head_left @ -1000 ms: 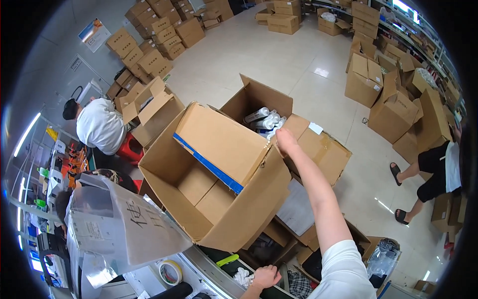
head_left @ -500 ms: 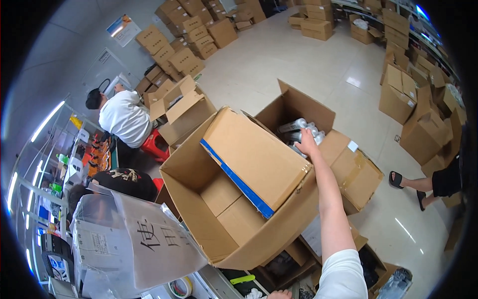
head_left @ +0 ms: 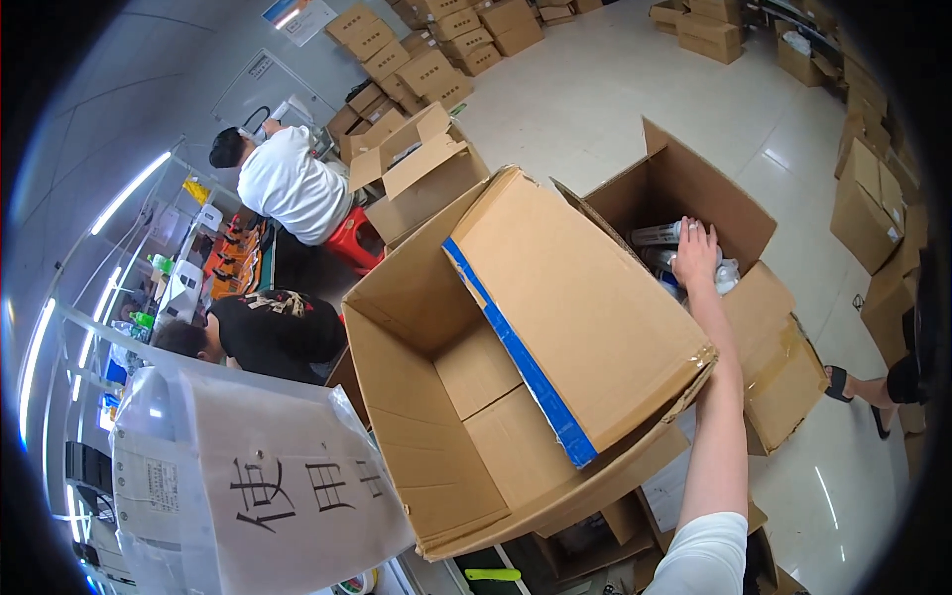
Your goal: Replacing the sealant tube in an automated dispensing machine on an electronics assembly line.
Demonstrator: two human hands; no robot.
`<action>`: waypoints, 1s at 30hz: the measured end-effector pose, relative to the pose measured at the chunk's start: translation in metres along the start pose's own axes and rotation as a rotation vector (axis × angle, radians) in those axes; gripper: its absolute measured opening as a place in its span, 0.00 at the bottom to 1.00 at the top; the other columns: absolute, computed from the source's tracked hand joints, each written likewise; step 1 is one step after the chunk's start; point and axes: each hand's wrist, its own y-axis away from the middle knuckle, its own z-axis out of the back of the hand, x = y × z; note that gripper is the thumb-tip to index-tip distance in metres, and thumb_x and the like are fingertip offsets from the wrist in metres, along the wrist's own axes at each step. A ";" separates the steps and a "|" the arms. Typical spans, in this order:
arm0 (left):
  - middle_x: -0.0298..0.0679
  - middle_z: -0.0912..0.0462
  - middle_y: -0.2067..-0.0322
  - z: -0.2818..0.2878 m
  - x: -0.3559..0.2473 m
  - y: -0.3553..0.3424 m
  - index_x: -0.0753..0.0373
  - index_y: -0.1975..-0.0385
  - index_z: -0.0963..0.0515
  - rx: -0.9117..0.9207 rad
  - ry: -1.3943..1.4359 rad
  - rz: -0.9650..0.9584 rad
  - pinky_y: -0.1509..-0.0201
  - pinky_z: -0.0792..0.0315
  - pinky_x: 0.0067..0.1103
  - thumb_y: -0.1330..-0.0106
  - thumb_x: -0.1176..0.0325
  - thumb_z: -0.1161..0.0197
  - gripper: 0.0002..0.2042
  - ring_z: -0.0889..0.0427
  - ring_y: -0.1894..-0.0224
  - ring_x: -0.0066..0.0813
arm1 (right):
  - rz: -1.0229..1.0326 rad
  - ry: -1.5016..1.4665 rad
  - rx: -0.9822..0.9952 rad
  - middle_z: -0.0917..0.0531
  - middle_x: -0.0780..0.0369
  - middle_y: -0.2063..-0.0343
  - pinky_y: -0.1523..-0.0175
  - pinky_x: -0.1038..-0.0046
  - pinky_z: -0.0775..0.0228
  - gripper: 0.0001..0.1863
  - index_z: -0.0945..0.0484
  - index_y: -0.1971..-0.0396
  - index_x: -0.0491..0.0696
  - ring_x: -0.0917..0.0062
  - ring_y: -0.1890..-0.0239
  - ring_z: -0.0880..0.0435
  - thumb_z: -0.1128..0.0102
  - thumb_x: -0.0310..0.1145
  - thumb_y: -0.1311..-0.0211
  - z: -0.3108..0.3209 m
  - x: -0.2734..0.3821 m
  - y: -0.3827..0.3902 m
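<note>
My right hand (head_left: 698, 256) reaches over the rim of a deep cardboard box (head_left: 739, 198) and lies on several white cylinders (head_left: 654, 235), which look like bottles or tubes. Its fingers are stretched out and slightly apart across them; none is lifted clear of the pile. Left of that box stands a larger open cardboard box (head_left: 397, 426), whose visible floor is bare. One of its flaps (head_left: 585, 307), edged with blue tape, folds inward over part of it. My left hand is out of the picture.
A clear plastic sheet with writing (head_left: 288, 476) hangs at the lower left. A bright green-handled tool (head_left: 493, 574) lies below the large box. Two people work at the left bench, one near a red stool (head_left: 354, 241). Stacked cartons (head_left: 426, 74) stand behind; another person's foot shows right.
The whole view has shifted, so the boxes appear further right. My right hand has spread its fingers over the white cylinders. My left hand has left the lower edge of the picture.
</note>
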 end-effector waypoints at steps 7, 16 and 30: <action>0.41 0.18 0.68 0.010 0.000 0.007 0.60 0.67 0.19 -0.033 -0.013 0.079 0.63 0.26 0.31 0.44 0.61 0.46 0.13 0.20 0.64 0.37 | 0.049 -0.075 0.122 0.28 0.58 0.48 0.37 0.64 0.45 0.31 0.33 0.51 0.49 0.68 0.45 0.31 0.31 0.36 0.58 0.022 0.030 -0.003; 0.43 0.19 0.75 -0.006 -0.008 0.006 0.60 0.79 0.19 -0.193 0.036 0.085 0.65 0.25 0.33 0.46 0.60 0.46 0.12 0.19 0.69 0.39 | -0.010 -0.480 0.017 0.19 0.53 0.71 0.61 0.58 0.27 0.26 0.33 0.61 0.45 0.57 0.65 0.19 0.31 0.43 0.54 0.063 0.024 0.015; 0.51 0.20 0.61 0.046 -0.019 0.024 0.66 0.63 0.21 -0.134 0.028 0.014 0.52 0.28 0.37 0.48 0.37 0.45 0.32 0.22 0.54 0.46 | -0.379 -0.884 -0.776 0.25 0.62 0.75 0.65 0.74 0.31 0.20 0.28 0.66 0.44 0.76 0.71 0.24 0.34 0.43 0.49 0.359 -0.142 0.238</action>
